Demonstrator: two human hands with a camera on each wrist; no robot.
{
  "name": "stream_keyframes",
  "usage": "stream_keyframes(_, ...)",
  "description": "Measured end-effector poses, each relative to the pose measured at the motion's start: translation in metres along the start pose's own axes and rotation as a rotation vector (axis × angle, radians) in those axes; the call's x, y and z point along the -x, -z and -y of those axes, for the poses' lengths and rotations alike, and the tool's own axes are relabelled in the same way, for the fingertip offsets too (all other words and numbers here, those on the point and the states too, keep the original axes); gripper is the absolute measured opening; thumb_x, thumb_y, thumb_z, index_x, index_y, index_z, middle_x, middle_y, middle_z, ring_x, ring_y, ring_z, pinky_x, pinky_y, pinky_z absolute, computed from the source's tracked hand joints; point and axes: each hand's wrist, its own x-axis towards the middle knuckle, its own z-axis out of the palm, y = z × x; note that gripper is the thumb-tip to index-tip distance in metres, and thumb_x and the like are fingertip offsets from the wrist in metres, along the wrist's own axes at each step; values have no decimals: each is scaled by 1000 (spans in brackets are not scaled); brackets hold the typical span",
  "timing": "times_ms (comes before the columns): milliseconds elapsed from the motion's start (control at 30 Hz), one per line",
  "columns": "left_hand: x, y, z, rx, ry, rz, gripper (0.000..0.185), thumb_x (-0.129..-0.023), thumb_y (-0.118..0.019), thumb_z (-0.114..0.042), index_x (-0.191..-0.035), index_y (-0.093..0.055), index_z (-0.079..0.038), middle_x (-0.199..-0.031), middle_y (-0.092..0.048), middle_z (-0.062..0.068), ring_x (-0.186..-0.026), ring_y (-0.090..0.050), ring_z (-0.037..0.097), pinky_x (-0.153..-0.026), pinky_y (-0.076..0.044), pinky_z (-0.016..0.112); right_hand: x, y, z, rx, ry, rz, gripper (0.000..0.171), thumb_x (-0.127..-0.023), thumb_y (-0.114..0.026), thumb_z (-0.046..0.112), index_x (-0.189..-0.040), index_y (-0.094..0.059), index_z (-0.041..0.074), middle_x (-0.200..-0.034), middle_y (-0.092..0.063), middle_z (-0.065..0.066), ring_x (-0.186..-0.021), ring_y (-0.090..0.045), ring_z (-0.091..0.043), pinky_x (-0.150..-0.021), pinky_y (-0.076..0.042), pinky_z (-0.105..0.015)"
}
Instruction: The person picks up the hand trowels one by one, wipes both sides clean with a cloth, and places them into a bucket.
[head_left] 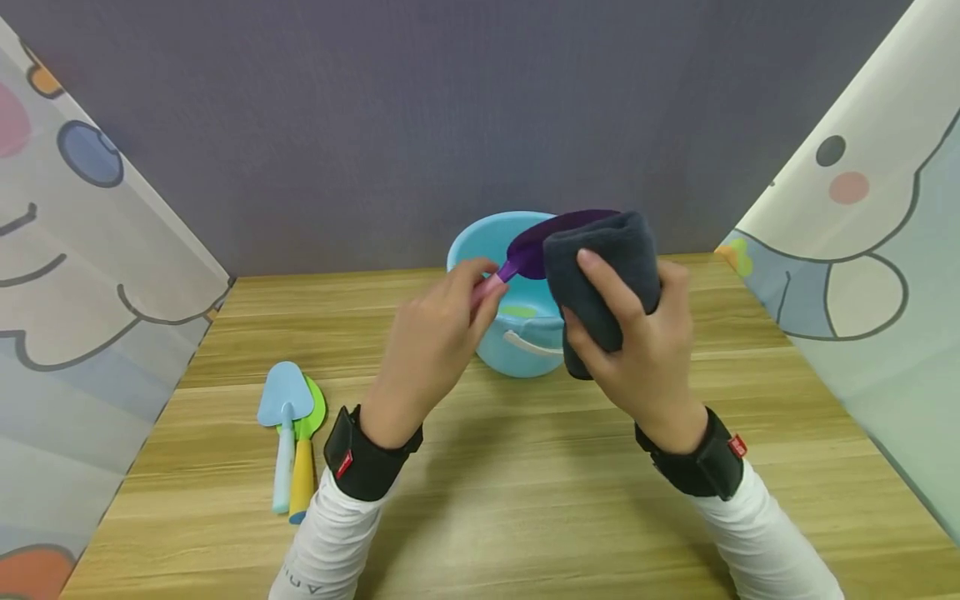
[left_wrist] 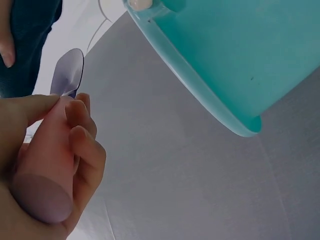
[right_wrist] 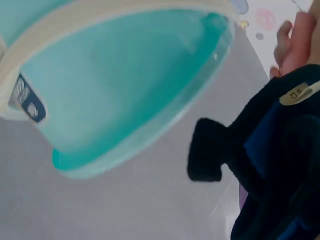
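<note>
Few marks show, and almost none can be read. On the left sleeve (head_left: 322, 554), at about 7 o'clock in the head view, stand dark letters that look like "ANU", cut off by the frame edge. Each black wrist strap (head_left: 366, 460) bears a small red tag (head_left: 344, 464) whose print is too small to read. A tan label (right_wrist: 299, 92) on the dark cloth (right_wrist: 280, 165) carries a tiny mark, illegible.

A child's play corner or staged booth: cartoon-printed curtains (head_left: 82, 275) hang at nine and three o'clock, a plain grey backdrop (head_left: 450, 108) stands at twelve, and toy shovels (head_left: 292, 433) lie on a wooden table (head_left: 525, 500).
</note>
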Motion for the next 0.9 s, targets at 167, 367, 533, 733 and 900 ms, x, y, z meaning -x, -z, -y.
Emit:
stream_keyframes(167,1,2,-5,-22,-33,12,26,-103,-61,-24,-115,-65,-1,-94,-73,8,-67,-66,17,-54,-55,35,5,-8,2,56,106,80,37,-95,-65,30,-132,-62,27,-112,-53,-30,-94,-53,-44,-70,-48,-58)
stream_keyframes(367,2,3,-10,-84,-119,7,24,-100,-64,-22,-115,-66,-4,-97,-72,5,-69,-69,15,-49,-50,31,6,-11,3,104,136,97,43,-91,-66,19,-133,-61,27,-112,-53,-29,-92,-53,-44,-72,-48,-57)
stream_keyframes(533,2,2,-13,-127,-157,-9,22,-97,-68,-19,-113,-66,-4,-87,-69,4,-60,-65,14,-44,-44,28,6,-11,4,115,128,88,45,-90,-67,17,-133,-62,27,-112,-53,-29,-92,-53,-44,-73,-48,-58)
stream_keyframes(733,2,1,-14,-145,-176,-20,18,-101,-62,-16,-111,-67,-3,-79,-66,4,-53,-61,14,-43,-43,29,6,-12,4,128,123,80,46,-89,-68,16,-133,-63,27,-111,-53,-29,-91,-52,-44,-72,-48,-58)
stream_keyframes(900,2,-1,-15,-145,-183,-17,17,-101,-62,-16,-111,-67,-2,-78,-67,3,-53,-61,14,-43,-44,30,7,-14,3,145,114,78,46,-89,-67,16,-134,-62,27,-112,-53,-29,-91,-53,-43,-70,-48,-57)
